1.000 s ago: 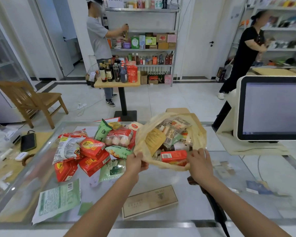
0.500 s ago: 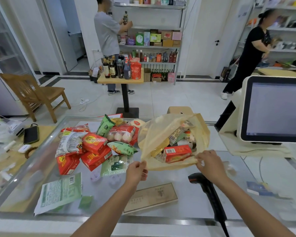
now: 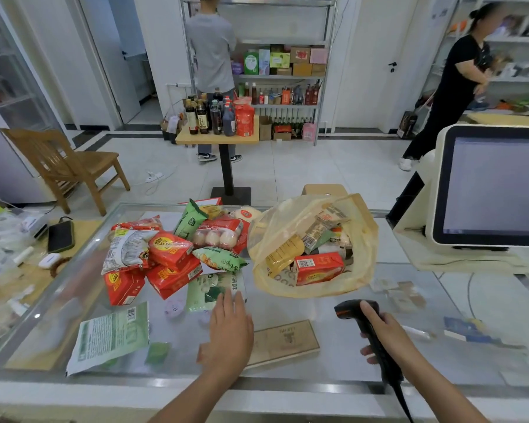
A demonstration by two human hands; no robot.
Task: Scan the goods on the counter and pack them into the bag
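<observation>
A yellowish plastic bag (image 3: 361,239) lies open on the glass counter (image 3: 180,337), holding several packs, a red box (image 3: 318,267) foremost. Left of it is a pile of goods: red packs (image 3: 168,251), a green pouch (image 3: 219,257), a pack of eggs (image 3: 217,235). My left hand (image 3: 228,328) reaches out flat, fingertips touching a pale green packet (image 3: 208,288). My right hand (image 3: 382,331) grips the black barcode scanner (image 3: 348,309) by its handle, just in front of the bag.
A green-and-white packet (image 3: 110,334) lies near the front left edge. A wooden block (image 3: 283,340) lies between my hands. The till screen (image 3: 495,187) stands at the right. Clutter and a phone (image 3: 60,236) fill the left side. Two people stand at shelves behind.
Both hands let go of the bag's rim. My left hand moved left to the pale green packet. My right hand dropped to the scanner and took hold of it.
</observation>
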